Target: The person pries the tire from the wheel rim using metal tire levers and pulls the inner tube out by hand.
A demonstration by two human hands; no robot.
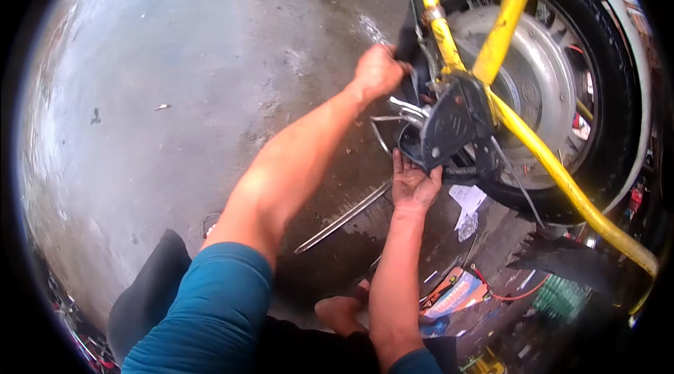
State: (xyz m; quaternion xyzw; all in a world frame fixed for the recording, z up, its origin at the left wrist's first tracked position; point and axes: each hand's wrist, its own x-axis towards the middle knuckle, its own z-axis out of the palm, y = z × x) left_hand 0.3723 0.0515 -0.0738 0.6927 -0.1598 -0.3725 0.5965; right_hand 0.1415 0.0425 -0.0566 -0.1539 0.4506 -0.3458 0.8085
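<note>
My left hand (380,71) is closed in a fist beside a yellow tubular frame (445,41), against a dark piece at the frame's left side. What its fingers grip is hidden. Lower down, my right hand (415,187) is turned palm up, with dark smudges on it. Its fingers and thumb close on the lower edge of a black plastic cover (448,125) fixed near the joint of the yellow tubes. Bare metal levers (409,109) stick out to the left between both hands. Behind the frame sits a wheel with a black tire (618,93) and a silver hub (533,83).
A long metal rod (342,218) lies on the wet grey floor (175,58). Crumpled white paper (467,200), an orange and blue printed box (456,293) and a green crate-like object (560,298) are at lower right. A bare foot (340,312) shows near my right forearm.
</note>
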